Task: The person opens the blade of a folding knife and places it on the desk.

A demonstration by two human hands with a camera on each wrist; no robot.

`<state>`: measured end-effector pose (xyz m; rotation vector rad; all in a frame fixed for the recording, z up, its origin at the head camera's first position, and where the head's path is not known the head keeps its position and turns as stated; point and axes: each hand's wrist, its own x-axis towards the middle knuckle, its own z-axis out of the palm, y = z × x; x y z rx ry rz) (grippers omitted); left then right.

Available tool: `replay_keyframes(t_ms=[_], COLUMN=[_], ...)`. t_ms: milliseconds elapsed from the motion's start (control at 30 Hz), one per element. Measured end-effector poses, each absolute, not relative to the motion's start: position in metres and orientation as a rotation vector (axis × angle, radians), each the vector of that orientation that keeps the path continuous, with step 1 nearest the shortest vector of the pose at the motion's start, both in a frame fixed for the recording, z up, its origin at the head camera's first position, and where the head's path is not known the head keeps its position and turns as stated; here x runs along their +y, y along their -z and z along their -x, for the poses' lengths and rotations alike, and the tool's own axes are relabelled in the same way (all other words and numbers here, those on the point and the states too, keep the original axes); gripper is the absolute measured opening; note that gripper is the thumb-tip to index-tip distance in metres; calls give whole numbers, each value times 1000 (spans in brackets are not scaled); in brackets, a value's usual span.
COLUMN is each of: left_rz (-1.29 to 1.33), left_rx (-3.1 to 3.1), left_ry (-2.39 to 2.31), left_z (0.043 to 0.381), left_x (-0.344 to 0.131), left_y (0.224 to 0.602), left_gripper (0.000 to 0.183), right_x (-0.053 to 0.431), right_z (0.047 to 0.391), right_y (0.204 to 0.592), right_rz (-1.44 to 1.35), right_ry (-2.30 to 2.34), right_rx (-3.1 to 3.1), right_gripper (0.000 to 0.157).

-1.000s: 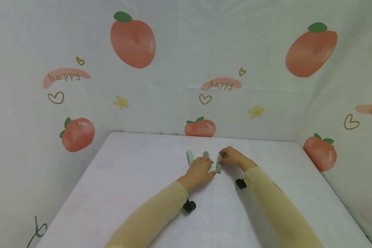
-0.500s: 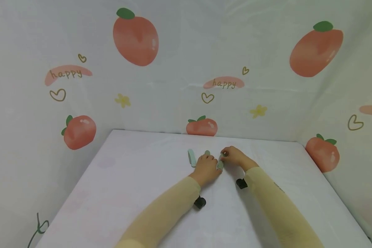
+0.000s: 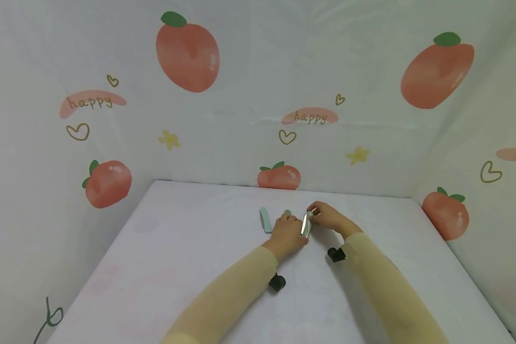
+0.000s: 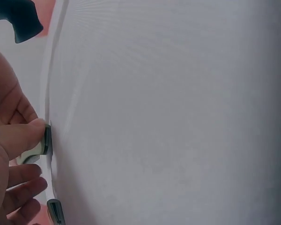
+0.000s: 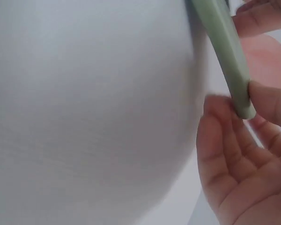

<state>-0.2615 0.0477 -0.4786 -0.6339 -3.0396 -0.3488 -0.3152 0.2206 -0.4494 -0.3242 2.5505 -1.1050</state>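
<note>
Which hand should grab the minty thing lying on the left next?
Left, probably: the left hand is nearest the mint-green tool. The right hand is farther away and pinches the sage-green tool. The left hand seems to grip that too, so it should let go first.

- The left hand (image 3: 286, 235) is sitting farther right than a second ago, now touching the held green tool (image 3: 306, 225).
- That tool is showing a bright, pale face.
- The mint piece (image 3: 265, 220), earlier partly covered, is lying fully visible.
</note>
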Motion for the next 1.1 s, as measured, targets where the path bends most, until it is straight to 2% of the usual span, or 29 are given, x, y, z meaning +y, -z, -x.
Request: replay_keyframes(t_ms=[233, 700, 1100], left_rz=[652, 797, 917], left_rx=[-2991, -3020, -2909], left_ry=[560, 1137, 1415], left_z=[265, 256, 251], left_x=[42, 25, 16], left_y=[477, 463, 456], left_gripper=[32, 22, 27], right_x=[227, 230, 228], right_z=[311, 285, 265], right_y=[442, 426, 415], right_rz=[388, 514, 604], right_ry=[1347, 1340, 1398], right_rx=[2389, 2369, 2306], right_gripper=[24, 22, 22])
